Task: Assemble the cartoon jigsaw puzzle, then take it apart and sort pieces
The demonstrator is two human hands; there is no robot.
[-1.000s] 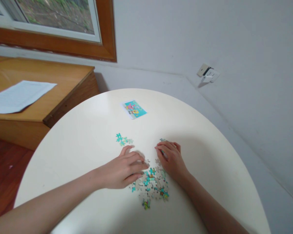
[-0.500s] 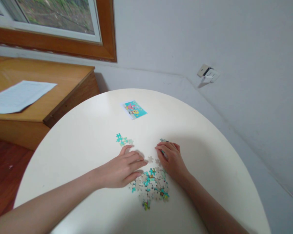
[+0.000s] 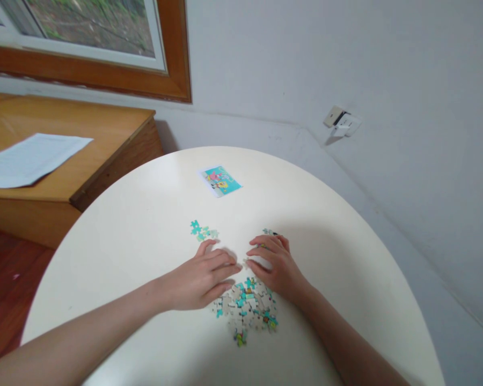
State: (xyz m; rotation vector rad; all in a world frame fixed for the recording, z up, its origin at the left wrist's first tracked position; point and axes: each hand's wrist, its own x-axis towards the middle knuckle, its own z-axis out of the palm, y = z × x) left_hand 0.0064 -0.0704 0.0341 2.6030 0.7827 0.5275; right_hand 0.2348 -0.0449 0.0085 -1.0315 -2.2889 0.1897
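A loose pile of jigsaw puzzle pieces (image 3: 249, 308), some turquoise side up and some grey back up, lies on the white round table. My left hand (image 3: 205, 276) rests at the pile's upper left edge, fingers spread and holding nothing. Opposite it, my right hand (image 3: 277, 265) hovers low with thumb and fingers apart. A grey piece (image 3: 244, 264) lies between the fingertips of both hands, partly covered. Beyond my left hand sits a small cluster of turquoise pieces (image 3: 202, 230). More pieces (image 3: 269, 231) show behind my right hand, which partly hides them.
A colourful cartoon picture card (image 3: 221, 180) lies toward the far side of the round table (image 3: 145, 214). At left, a wooden desk (image 3: 116, 123) carries a sheet of paper (image 3: 36, 158). A wall socket with a plug (image 3: 344, 124) is at the right.
My right hand has shifted slightly left, and its thumb and fingers have spread apart over the grey pieces. My left hand has stayed almost still.
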